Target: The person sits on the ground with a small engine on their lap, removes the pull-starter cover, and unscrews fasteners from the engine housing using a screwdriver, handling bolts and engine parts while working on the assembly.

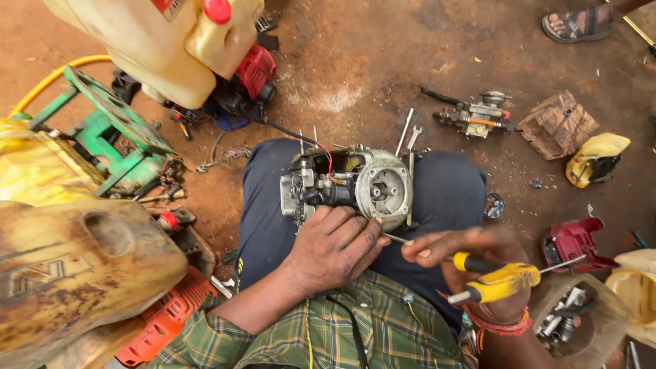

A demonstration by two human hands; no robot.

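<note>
A small grey and black engine block (355, 186) rests on my lap between my knees. My left hand (333, 247) lies on its near side and steadies it. My right hand (471, 263) grips two yellow-handled screwdrivers (502, 281). The thin metal shaft of one (395, 238) reaches left to the lower edge of the engine's round housing, just past my left fingers. The other points right, away from the engine.
A cream sprayer tank (147, 41) with a red engine stands at the top left, a green frame (109, 137) below it. A rusty yellow tank (75, 266) is at my left. Engine parts (475, 117), a red cover (574, 242) and wrenches (408, 133) lie on the dirt. Another person's sandalled foot (577, 24) is at top right.
</note>
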